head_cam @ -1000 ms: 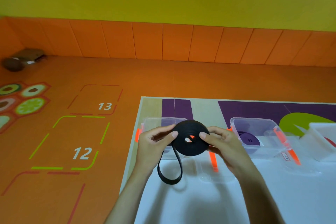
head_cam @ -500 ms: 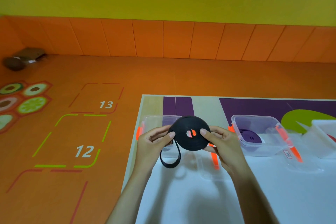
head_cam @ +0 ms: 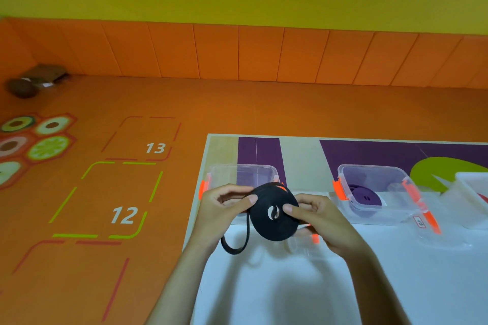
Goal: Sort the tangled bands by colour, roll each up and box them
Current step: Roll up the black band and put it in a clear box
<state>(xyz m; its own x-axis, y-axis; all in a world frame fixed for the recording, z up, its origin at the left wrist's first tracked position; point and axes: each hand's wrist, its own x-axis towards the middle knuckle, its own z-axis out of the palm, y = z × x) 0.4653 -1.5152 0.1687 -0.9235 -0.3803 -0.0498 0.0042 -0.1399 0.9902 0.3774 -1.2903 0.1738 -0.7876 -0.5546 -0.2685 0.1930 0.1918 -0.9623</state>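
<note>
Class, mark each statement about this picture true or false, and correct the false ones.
1. The left hand and the right hand both hold the black band roll. True.
2. The black band is fully wound. False: a loose loop hangs below the left hand.
3. A purple roll lies in the clear box on the right. True.
4. The black band roll sits inside a box. False: it is held up above the white table.
</note>
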